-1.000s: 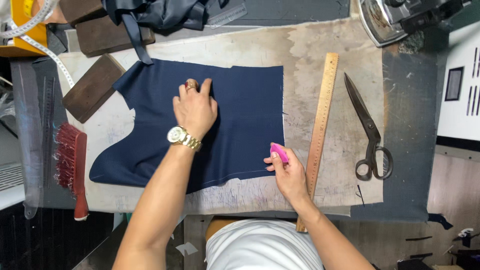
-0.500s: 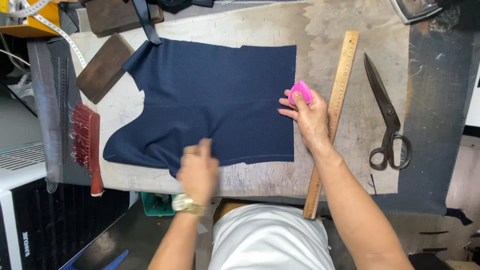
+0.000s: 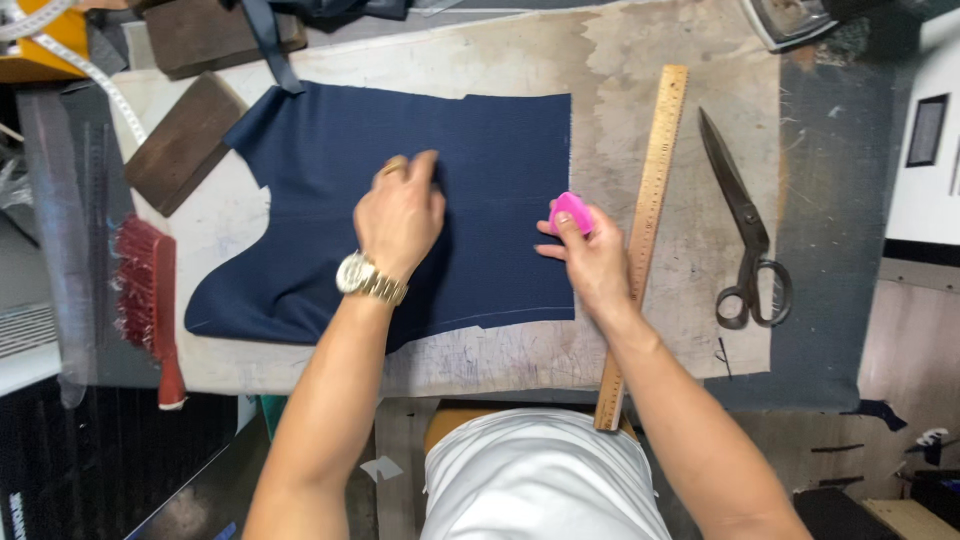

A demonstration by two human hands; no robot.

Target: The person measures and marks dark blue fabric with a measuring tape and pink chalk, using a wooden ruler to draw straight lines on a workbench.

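Fingers of the right hand (image 3: 592, 262) pinch a pink piece of tailor's chalk (image 3: 571, 212) at the right edge of the navy cloth panel (image 3: 400, 215), which lies flat on the bench (image 3: 640, 90). The left hand (image 3: 400, 215) presses palm-down on the middle of the cloth, fingers together and gripping nothing. Marking cleanly calls for firm, even pressure from that flat hand so the fabric cannot creep, with the chalk edge kept thin. A wooden ruler (image 3: 645, 230) lies just beside the right hand; scissors (image 3: 742, 225) farther right.
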